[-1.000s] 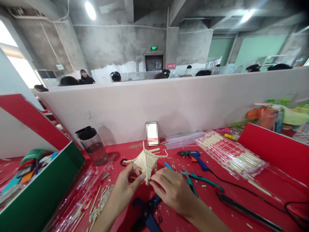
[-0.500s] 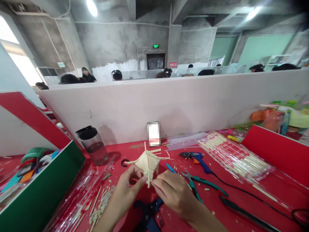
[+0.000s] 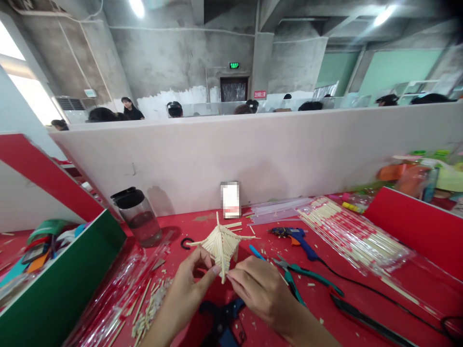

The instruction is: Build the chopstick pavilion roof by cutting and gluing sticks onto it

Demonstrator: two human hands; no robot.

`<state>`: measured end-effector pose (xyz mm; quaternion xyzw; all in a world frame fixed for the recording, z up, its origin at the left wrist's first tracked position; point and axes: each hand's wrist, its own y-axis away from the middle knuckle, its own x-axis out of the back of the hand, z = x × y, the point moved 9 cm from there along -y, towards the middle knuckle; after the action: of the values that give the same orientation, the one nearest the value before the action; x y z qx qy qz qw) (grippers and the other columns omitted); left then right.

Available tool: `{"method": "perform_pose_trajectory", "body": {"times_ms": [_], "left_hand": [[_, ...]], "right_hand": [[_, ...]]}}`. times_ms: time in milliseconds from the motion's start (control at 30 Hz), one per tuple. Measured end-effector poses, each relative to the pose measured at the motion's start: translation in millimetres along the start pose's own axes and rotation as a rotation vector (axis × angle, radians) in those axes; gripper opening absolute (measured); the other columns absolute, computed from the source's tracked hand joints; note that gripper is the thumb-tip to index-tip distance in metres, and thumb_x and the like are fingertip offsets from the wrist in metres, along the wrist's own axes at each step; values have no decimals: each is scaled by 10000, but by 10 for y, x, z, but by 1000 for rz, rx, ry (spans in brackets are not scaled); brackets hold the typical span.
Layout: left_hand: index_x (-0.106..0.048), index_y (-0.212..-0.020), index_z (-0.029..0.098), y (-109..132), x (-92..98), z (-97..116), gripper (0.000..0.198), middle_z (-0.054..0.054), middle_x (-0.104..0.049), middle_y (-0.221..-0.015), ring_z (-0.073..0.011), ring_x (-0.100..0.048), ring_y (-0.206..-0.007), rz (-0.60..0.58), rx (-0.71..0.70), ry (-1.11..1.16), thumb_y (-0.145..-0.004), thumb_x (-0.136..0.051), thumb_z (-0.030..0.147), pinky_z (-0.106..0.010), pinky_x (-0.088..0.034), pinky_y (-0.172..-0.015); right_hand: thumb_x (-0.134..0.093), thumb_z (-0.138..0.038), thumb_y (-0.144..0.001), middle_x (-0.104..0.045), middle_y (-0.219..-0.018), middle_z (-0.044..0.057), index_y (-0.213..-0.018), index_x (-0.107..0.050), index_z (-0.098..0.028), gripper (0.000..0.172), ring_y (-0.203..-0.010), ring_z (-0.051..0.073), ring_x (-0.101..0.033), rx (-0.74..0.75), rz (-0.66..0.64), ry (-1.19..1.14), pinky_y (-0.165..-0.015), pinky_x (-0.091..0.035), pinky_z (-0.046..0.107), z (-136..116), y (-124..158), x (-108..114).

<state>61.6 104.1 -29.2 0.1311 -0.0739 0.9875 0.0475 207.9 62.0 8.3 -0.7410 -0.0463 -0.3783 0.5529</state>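
- Head view: the stick model (image 3: pixel 224 248), roof-shaped, sits mid-table between both hands; I can't tell whether it stands on the table (image 3: pixel 314 299) or is lifted.
- Left hand (image 3: pixel 191 277): thumb and fingers grasp its near left side.
- Right hand (image 3: pixel 255 284): fingertips pinched together by the model's near corner; I can't see whether they grip anything.
- A dark tool (image 3: pixel 219 315) lies right below the hands, partly covered by the right one.
- Toward the right edge: glue gun (image 3: pixel 298 238), pliers (image 3: pixel 314 275), bagged sticks (image 3: pixel 350 236), then a red board (image 3: pixel 419 226).
- Toward the left edge: stick scraps (image 3: pixel 154 303), green board (image 3: pixel 72 270).
- Far edge: bottle (image 3: pixel 137 221), with a white partition (image 3: pixel 181 164) behind.
- Since a second ago: the left hand keeps its hold; the tools lie unmoved.
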Motion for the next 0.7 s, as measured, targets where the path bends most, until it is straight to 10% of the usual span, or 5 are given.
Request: {"method": "perform_pose_trajectory", "body": {"times_ms": [700], "left_hand": [[-499,-752,214,3,13,-12,270,22,-548,-750,-155,-530,-681,14,28,22,-865,-684,376,-245,-412,-625]], "right_hand": [[-526,-97,-1009,-664,-752,31,-949,-668,-167,169,-690,171,-595,-20,2,-33,-663,-407,310,7,15,-5]]}}
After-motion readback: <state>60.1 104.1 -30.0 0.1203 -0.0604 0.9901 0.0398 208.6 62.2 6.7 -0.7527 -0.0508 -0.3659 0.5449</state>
